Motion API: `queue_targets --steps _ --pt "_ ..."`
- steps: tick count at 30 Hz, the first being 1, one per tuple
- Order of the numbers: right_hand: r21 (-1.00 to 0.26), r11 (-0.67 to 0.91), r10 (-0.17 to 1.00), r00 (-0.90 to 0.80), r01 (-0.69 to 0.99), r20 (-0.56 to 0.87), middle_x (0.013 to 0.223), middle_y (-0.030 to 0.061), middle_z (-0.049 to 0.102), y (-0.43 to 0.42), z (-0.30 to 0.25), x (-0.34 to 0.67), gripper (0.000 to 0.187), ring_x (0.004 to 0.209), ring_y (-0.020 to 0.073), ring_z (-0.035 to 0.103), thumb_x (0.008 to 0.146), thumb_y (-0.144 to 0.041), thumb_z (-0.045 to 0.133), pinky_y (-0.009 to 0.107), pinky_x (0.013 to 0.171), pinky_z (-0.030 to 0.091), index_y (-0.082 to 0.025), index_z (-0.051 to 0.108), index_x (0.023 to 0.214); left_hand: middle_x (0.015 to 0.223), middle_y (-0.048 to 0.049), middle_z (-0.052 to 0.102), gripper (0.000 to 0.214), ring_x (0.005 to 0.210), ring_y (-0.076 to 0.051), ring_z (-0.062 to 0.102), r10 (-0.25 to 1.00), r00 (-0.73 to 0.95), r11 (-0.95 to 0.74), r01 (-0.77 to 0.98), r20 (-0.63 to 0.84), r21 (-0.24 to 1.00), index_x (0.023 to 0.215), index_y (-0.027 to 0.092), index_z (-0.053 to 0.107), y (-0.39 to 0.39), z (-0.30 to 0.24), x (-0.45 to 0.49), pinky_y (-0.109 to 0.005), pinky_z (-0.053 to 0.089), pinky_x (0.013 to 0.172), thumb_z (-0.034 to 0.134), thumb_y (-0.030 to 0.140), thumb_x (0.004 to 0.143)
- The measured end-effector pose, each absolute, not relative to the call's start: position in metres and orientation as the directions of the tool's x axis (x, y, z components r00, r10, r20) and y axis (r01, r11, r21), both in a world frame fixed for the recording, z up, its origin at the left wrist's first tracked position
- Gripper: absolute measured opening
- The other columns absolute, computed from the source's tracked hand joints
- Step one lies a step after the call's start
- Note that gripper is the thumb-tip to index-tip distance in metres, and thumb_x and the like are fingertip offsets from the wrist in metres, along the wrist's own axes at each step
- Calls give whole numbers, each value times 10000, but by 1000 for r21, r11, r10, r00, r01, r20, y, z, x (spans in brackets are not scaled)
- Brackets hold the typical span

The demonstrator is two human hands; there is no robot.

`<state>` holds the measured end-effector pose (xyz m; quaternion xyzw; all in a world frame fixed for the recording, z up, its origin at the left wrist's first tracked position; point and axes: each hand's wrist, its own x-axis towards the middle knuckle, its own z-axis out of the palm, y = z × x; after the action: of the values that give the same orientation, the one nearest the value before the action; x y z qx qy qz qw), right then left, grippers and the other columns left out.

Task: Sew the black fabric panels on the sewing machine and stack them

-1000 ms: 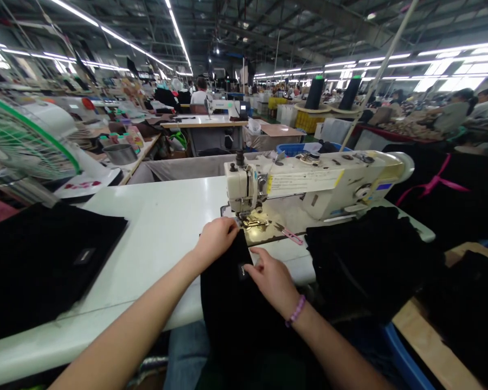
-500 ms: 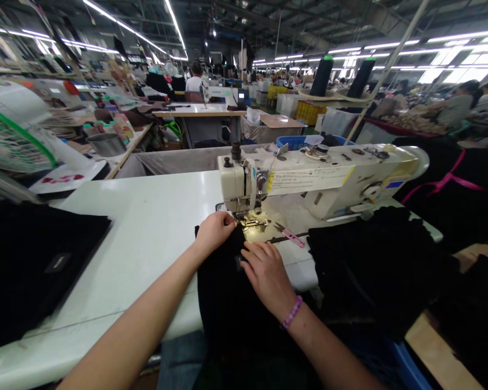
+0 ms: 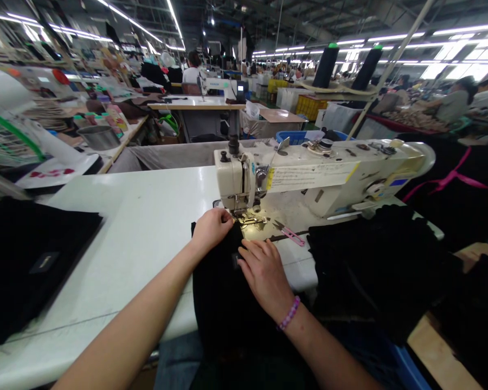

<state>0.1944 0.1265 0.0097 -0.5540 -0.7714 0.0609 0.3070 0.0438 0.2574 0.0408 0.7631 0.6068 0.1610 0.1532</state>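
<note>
A piece of black fabric (image 3: 215,292) runs from my lap up to the needle area of a sewing machine (image 3: 309,173). My left hand (image 3: 211,230) is closed, thumb and forefinger pinching the fabric's upper edge just left of the presser foot. Lower down, my right hand (image 3: 264,273) lies on the right side of the fabric with its fingers stretched out and the thumb apart. By that thumb is a small dark label (image 3: 235,260), partly covered. Pink-handled thread snips (image 3: 289,233) rest on the machine bed, right of the needle.
A stack of black fabric pieces (image 3: 28,265) with a label on top covers the table's left end. More black fabric (image 3: 374,265) is heaped on the right. Beyond the table stand a fan (image 3: 12,130), a metal pot (image 3: 98,137) and thread cones (image 3: 326,66). Other people sit farther off.
The camera view has shifted slightly. Both hands keep nearly the same places on the fabric, and slightly more of the label shows beside my right thumb.
</note>
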Motion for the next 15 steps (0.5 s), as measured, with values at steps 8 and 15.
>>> queue_targets --steps 8,15 --pt "-426 371 896 -197 825 398 1312 62 663 129 10 194 206 1182 264 566 996 -200 553 536 1113 353 -211 673 1163 814 -66 725 208 764 -208 643 978 192 -209 883 83 420 767 186 679 259 37 44 -285 419 673 531 316 833" --pt "-397 373 884 -192 839 425 1291 52 676 129 7 193 195 1166 256 571 994 -215 569 522 1112 338 -218 680 1155 797 -81 720 213 771 -233 657 976 182 -216 892 122 397 728 188 670 260 35 45 -302 433 676 535 301 846"
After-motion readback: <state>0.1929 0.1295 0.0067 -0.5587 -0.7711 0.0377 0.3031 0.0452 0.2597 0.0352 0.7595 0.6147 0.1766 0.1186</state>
